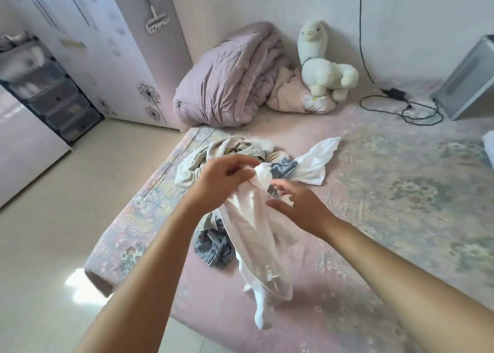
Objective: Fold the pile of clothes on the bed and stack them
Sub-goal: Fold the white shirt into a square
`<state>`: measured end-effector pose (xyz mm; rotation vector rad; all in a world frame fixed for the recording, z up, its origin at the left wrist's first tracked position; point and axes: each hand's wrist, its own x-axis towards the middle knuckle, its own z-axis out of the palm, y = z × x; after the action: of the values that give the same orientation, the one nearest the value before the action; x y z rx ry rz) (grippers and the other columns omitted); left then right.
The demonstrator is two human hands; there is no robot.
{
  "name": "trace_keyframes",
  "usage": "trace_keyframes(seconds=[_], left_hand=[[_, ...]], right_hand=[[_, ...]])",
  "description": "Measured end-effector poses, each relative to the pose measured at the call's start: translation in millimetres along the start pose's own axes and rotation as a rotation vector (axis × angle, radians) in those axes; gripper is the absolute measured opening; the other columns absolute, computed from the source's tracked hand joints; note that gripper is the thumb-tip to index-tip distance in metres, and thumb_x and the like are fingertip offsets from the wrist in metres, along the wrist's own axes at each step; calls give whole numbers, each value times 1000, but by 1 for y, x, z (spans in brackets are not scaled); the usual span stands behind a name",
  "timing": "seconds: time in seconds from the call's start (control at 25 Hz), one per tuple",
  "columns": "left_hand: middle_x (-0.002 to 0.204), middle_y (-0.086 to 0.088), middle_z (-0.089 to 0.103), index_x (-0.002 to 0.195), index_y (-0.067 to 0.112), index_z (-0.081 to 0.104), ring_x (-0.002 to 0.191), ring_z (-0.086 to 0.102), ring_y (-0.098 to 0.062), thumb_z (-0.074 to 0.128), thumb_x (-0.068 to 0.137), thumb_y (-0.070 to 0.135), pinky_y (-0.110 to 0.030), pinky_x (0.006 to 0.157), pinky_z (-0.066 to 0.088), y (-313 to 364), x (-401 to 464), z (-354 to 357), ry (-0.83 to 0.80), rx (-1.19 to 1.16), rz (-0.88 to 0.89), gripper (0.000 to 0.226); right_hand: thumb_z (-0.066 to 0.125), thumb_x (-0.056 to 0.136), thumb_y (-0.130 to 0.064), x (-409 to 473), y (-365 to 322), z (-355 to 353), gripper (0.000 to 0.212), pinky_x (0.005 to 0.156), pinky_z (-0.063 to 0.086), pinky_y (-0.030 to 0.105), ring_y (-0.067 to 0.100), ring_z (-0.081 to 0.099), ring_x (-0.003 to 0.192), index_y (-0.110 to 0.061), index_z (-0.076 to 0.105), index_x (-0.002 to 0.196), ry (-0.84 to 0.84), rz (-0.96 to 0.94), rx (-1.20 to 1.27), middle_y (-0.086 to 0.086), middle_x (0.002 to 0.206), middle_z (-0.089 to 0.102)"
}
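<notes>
Pink flowered bedding covers the bed (374, 192) that fills our head view, with a rolled quilt (227, 79) and a plush alpaca (323, 61) against the far wall, a black cable (401, 109) trailing near them, and a wardrobe (88, 39) standing off to the left on the tiled floor. We see the pile of clothes (235, 152) near the bed's left edge: beige, white and denim pieces heaped together, with nothing folded or stacked that we can see, so we judge the task to be at its very start, at the step of pulling one piece free. Our left hand (224, 176) pinches the top end of a white garment (254, 232) between thumb and curled fingers, lifting it above the heap. Our right hand (299, 205) hovers just beside the cloth with fingers spread and loosely bent; we cannot tell whether it touches the fabric. The garment hangs bunched, its long axis running from the pinched end at the far side down toward us, its lower end reaching toward the bed's near edge. Next, we think, the right hand must find a second corner or edge so we can shake the cloth open and lay it flat on the bare bedding to the right.
</notes>
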<state>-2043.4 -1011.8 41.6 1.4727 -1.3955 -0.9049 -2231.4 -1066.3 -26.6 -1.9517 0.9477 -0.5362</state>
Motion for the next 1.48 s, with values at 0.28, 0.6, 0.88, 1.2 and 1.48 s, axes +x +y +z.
trace_keyframes(seconds=[0.28, 0.6, 0.88, 1.2, 1.48], left_hand=[[66, 12, 58, 95, 27, 71, 62, 49, -6, 67, 84, 5, -19, 61, 40, 62, 5, -25, -223, 100, 137, 25], [73, 1, 62, 95, 24, 70, 70, 51, -12, 70, 81, 0, -23, 66, 42, 119, 9, -17, -351, 134, 254, 28], [69, 2, 49, 84, 10, 68, 66, 43, -13, 80, 68, 8, -16, 57, 33, 123, 36, -50, -68, 570, 255, 21], [67, 11, 53, 76, 22, 58, 60, 47, -3, 75, 80, 22, -19, 60, 39, 124, 62, -53, 196, 273, 337, 18], [121, -13, 60, 130, 15, 50, 110, 59, -21, 74, 76, 3, -31, 93, 52, 84, 40, -10, -435, -117, 113, 61]], right_hand=[[66, 87, -13, -4, -65, -68, 7, 78, 44, 25, 9, 57, 81, -7, 63, 87, -128, -37, 201, 9, 86, 66], [71, 83, -24, -19, -109, -107, 17, 71, 38, 23, 4, 47, 72, -15, 59, 76, -206, -52, -89, -6, 73, 52], [68, 84, -13, -18, -154, -155, 18, 75, 39, 30, 16, 48, 79, 1, 57, 83, 165, -139, 64, 10, 81, 54], [56, 94, -15, -5, -210, -177, 10, 64, 37, 22, 12, 47, 71, -14, 52, 84, 356, -250, -69, 6, 78, 53], [56, 94, -19, -19, -243, -228, 13, 58, 39, 15, 6, 47, 65, -20, 53, 82, 452, -176, -108, -2, 76, 55]])
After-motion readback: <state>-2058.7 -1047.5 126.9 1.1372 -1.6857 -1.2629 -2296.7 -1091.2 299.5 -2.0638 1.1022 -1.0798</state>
